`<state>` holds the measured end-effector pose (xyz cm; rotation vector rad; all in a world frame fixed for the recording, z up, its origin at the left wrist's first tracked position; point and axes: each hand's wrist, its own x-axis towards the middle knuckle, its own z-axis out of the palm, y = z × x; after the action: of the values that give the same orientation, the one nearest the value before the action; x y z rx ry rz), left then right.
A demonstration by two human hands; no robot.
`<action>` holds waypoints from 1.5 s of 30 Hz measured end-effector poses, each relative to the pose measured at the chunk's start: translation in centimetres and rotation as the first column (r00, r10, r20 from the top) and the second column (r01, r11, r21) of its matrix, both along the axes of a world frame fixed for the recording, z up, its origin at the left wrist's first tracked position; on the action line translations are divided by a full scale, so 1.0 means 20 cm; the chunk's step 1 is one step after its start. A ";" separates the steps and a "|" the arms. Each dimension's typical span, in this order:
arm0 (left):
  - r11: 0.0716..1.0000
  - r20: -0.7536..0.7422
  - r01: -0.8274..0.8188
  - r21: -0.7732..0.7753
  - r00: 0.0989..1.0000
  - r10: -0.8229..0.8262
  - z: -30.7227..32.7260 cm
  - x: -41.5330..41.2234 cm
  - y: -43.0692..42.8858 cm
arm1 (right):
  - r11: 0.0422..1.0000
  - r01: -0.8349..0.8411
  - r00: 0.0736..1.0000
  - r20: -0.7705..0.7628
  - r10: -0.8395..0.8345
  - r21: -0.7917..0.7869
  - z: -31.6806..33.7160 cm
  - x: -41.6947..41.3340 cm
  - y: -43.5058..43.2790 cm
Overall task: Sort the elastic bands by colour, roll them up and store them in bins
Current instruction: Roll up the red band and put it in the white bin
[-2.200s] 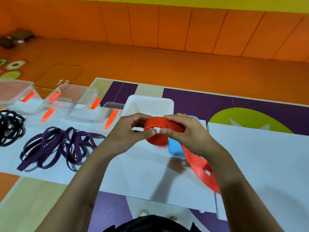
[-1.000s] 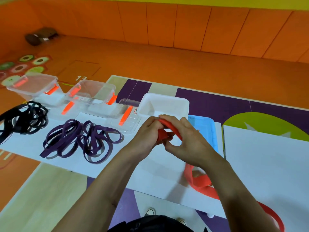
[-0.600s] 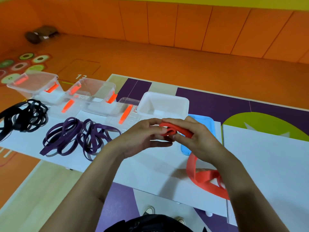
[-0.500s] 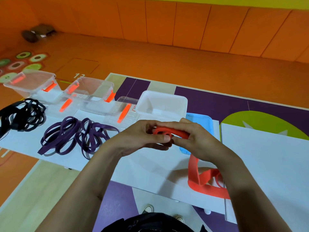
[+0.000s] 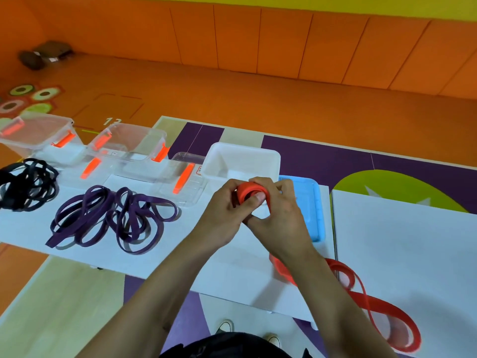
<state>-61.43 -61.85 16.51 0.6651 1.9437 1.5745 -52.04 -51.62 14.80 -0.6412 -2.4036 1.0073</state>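
While both hands pinch it, the rolled part of the red band [image 5: 249, 193] sits between the left hand [image 5: 224, 210] and the right hand [image 5: 277, 215], fingers closed on the coil, its axis running roughly from 8 to 2 o'clock. The unrolled tail [image 5: 371, 306] leaves under the right wrist toward 5 o'clock, lying looped on the white table [image 5: 413, 254]. Feeding likely comes from that side. The white bin [image 5: 268, 156] stands just beyond at 12 o'clock; purple bands [image 5: 113, 218] lie at 9.
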 end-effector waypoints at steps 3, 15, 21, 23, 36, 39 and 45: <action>0.997 0.006 0.057 -0.043 0.998 -0.057 0.00 -0.02 -0.01 | 0.998 -0.005 0.999 0.034 0.003 0.068 -0.01 0.00 0.00; 0.976 0.024 0.219 -0.006 0.975 -0.219 0.07 -0.09 -0.09 | 0.903 -0.429 0.874 0.245 0.419 -0.014 0.10 0.08 0.13; 0.974 0.190 -0.082 0.213 0.981 0.041 0.06 -0.03 -0.03 | 0.935 -0.187 0.982 -0.068 0.175 -0.301 0.10 0.06 0.13; 0.956 0.258 -0.156 0.249 0.962 0.090 0.08 -0.03 -0.01 | 0.860 -0.184 0.980 -0.154 0.124 -0.475 0.09 0.06 0.11; 0.990 0.260 -0.019 0.143 0.965 -0.019 0.03 -0.02 0.01 | 0.835 -0.196 0.980 -0.143 0.142 -0.514 0.05 0.07 0.18; 0.984 0.079 0.177 -0.014 0.981 -0.175 0.08 -0.12 -0.05 | 0.903 -0.211 0.972 0.022 0.236 -0.374 0.07 0.10 0.25; 0.951 -0.059 0.290 -0.110 0.953 -0.297 0.12 -0.18 -0.10 | 0.912 -0.253 0.954 0.072 0.291 -0.324 0.13 0.10 0.25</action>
<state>-64.97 -63.75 18.90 0.9349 1.8613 1.2778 -50.12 -46.61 17.46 -0.4872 -2.5083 1.5288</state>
